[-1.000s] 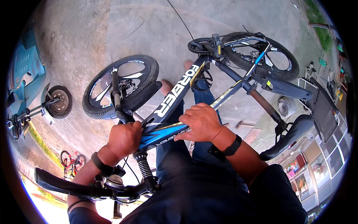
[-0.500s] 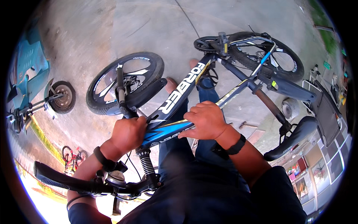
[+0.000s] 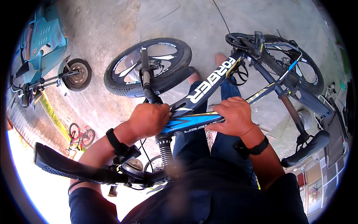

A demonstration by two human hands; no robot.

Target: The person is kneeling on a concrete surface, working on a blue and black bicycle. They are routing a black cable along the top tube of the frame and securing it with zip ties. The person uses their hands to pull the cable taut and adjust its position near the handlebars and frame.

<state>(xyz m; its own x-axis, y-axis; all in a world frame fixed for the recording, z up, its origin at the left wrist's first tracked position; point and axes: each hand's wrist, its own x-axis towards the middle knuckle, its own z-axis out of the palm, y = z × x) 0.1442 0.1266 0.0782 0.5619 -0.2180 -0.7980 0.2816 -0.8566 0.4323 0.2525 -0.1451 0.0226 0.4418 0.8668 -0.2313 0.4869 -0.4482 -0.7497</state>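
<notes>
A dark bicycle with white lettering and blue and yellow trim on its frame (image 3: 214,80) is tilted in front of me, its lettered side facing up. My left hand (image 3: 147,120) is closed around the front of the frame, near the head tube. Farther right, my right hand (image 3: 235,116) grips the blue-patterned top tube (image 3: 190,125), thumb on the near side. The front wheel (image 3: 112,84) lies beyond my left hand, the rear wheel (image 3: 317,80) at the far right. A handlebar grip (image 3: 63,170) and bell (image 3: 133,164) are by my left forearm; the saddle (image 3: 309,149) is right of my right wrist.
On the left stands a teal three-wheeled vehicle (image 3: 43,48) with its small wheel (image 3: 77,74). A red bicycle (image 3: 80,136) is lower left. Beyond the saddle, a dark folding chair (image 3: 337,136) stands at the right edge. Concrete floor (image 3: 209,22) spreads around my feet.
My view has swung left, so the bicycle, both hands and the surroundings sit farther right in the picture. Both hands keep their holds on the frame.
</notes>
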